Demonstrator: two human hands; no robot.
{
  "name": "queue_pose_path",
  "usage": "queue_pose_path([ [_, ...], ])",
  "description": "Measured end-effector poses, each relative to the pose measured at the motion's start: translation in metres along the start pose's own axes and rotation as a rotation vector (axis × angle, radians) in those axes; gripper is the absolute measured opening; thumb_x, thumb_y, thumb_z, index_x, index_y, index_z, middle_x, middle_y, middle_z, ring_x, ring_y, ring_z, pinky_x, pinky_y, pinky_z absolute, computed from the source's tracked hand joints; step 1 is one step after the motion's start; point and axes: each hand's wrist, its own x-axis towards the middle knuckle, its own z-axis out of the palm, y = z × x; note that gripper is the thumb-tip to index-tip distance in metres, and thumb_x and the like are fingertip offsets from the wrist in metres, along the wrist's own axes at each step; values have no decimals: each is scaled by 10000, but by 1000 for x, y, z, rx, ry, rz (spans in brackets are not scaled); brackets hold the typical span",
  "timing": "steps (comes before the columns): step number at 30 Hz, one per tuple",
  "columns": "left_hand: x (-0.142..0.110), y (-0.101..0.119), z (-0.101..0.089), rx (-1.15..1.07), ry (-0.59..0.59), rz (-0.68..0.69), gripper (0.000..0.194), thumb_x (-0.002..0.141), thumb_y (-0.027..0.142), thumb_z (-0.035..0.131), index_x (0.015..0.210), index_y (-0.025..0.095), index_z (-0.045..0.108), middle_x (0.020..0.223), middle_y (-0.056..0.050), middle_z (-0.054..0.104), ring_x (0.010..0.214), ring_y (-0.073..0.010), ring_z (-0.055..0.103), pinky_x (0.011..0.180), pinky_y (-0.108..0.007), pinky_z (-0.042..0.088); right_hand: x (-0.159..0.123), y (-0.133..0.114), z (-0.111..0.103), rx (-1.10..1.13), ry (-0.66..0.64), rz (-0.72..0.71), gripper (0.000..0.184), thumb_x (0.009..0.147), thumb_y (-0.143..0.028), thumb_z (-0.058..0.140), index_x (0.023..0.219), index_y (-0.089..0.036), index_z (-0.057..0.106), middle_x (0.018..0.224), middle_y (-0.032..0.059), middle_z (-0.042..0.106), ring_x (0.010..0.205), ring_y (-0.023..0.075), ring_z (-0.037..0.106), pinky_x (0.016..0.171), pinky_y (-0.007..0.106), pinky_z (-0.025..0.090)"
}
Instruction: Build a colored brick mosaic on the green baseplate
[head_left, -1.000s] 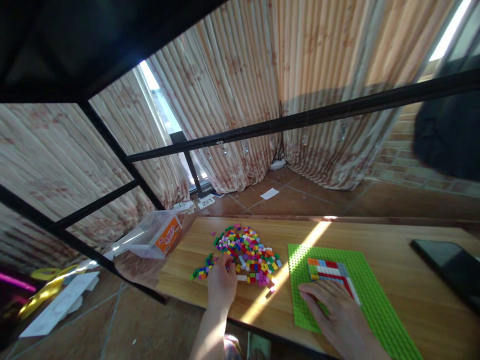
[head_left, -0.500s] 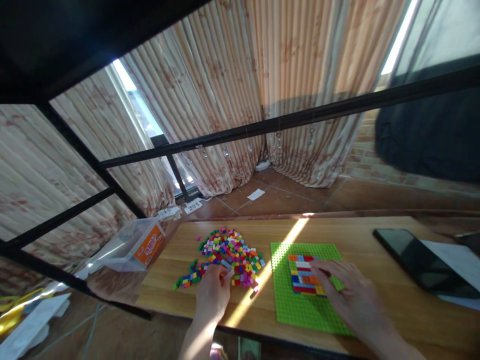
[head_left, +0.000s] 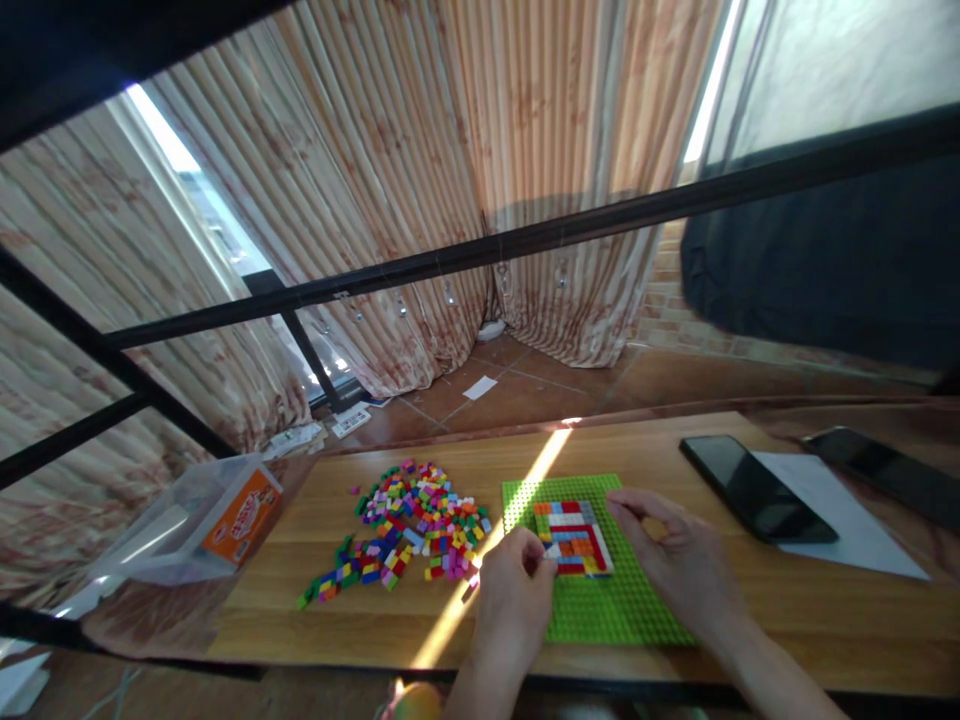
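A green studded baseplate [head_left: 600,610] lies on the wooden table [head_left: 300,630] in front of me. A small patch of red, white, orange and blue bricks [head_left: 574,530] is built on it. My left hand [head_left: 516,597] is curled at the near left corner of that patch, its fingertips pinched together on something too small to make out. My right hand [head_left: 679,560] rests on the plate just right of the patch, fingers bent and pinched. A loose pile of small coloured bricks [head_left: 409,520] lies to the left of the plate.
A clear plastic box with an orange label [head_left: 199,520] lies tilted off the table's left end. A dark phone [head_left: 754,488] rests on a white sheet [head_left: 855,525] at the right, another dark device [head_left: 892,470] beyond. Black frame bars [head_left: 525,240] cross in front of the curtains.
My left hand has left the brick pile and moved right to the built patch on the baseplate. My right hand has shifted to the patch's right side. The view has swung to the right.
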Motion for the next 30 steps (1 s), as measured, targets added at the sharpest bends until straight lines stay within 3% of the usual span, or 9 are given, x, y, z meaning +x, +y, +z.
queue_pose_path([
  [6,2,8,18,172,95,47,155,812,213,464,660,189,482,695,5,545,696,-136,508,625,-245,332,-1,0,-2,-14,-14,-1,240,843,-391,495,830,-244,685,826,20,728,755,197,673,689,320,510],
  [13,-1,20,32,308,93,18,121,813,167,432,752,195,534,811,-18,592,770,-159,537,674,-273,343,-5,0,3,-21,-41,-49,197,853,-340,500,853,-244,673,866,24,727,794,194,663,732,334,499],
  [19,2,17,37,235,69,-36,54,789,240,526,789,199,561,800,-6,623,759,-150,561,669,-258,355,-7,4,2,-35,-58,-42,185,854,-325,500,859,-245,667,870,18,724,796,191,658,729,336,493],
  [30,1,18,36,191,27,-47,129,759,323,600,848,230,601,760,23,659,722,-140,587,662,-253,352,-6,9,6,-92,-151,-15,203,842,-302,475,845,-226,663,830,34,714,741,190,651,697,329,479],
])
